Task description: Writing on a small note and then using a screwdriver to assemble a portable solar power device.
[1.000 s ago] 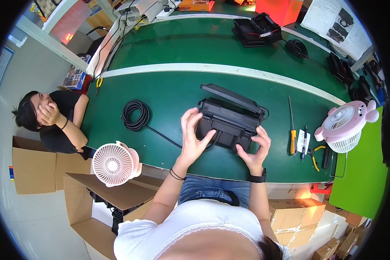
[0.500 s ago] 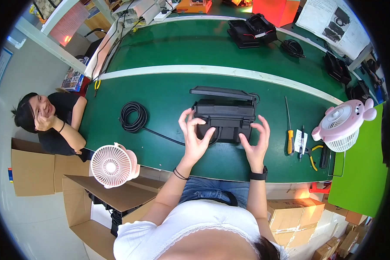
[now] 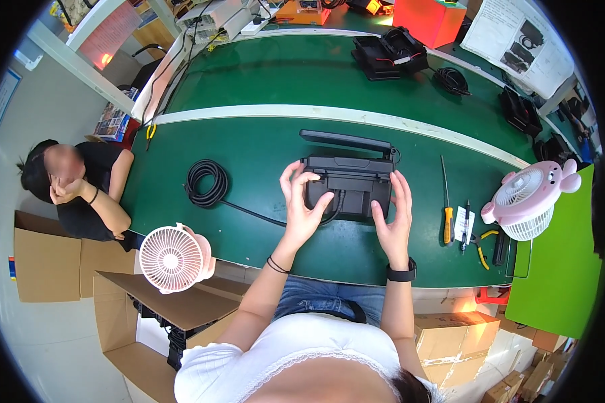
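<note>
A black plastic box (image 3: 348, 187) rests on the green bench in front of me, with a long black flap-like bar (image 3: 346, 140) along its far side. My left hand (image 3: 304, 203) grips its left end, fingertips near the top edge and thumb at the front face. At the right end my right hand (image 3: 394, 216) holds on, its fingers along the side and its thumb at the front. A black cable (image 3: 252, 213) runs from the box's front, past my left hand, to a coil (image 3: 206, 183) on the left. The box's underside is hidden.
On the right lie a screwdriver (image 3: 448, 225), a pen (image 3: 466, 228), yellow-handled pliers (image 3: 481, 252) and a pink fan (image 3: 523, 195). Another fan (image 3: 173, 258) stands at the front left. A person (image 3: 94, 181) leans on the bench's left end. Another black box (image 3: 391, 54) sits behind the white strip.
The box has tipped so that more of its lower front face shows and its upper band looks narrower. My right fingers have shifted up and inward along its right side.
</note>
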Demonstrator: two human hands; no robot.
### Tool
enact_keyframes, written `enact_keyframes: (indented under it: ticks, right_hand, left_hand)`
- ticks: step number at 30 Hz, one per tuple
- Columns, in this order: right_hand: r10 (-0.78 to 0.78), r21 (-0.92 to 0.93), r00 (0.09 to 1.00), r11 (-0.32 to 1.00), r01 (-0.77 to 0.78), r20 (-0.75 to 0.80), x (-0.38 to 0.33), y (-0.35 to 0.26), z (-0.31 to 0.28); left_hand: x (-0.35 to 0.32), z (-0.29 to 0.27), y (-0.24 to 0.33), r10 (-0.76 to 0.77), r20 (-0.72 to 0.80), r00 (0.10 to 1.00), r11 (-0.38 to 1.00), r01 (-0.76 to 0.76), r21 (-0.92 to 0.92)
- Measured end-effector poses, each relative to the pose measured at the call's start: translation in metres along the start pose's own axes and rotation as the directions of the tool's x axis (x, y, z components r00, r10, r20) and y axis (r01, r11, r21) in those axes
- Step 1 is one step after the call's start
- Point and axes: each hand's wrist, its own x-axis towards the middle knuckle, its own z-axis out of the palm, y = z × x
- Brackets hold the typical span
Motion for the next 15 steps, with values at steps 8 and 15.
enact_keyframes:
  ticks: [8,15]
  right_hand:
    - [0.064,0.238,0.99,0.971,-0.033,-0.126,0.005,0.004,0.016]
    - [0.267,0.466,0.948,0.87,-0.16,-0.173,-0.003,0.019,0.037]
  left_hand:
    - [0.003,0.006,0.008,0.008,-0.022,1.0,0.999,-0.007,0.042]
    - [0.0,0.007,-0.004,0.074,-0.093,0.993,0.997,-0.073,0.017]
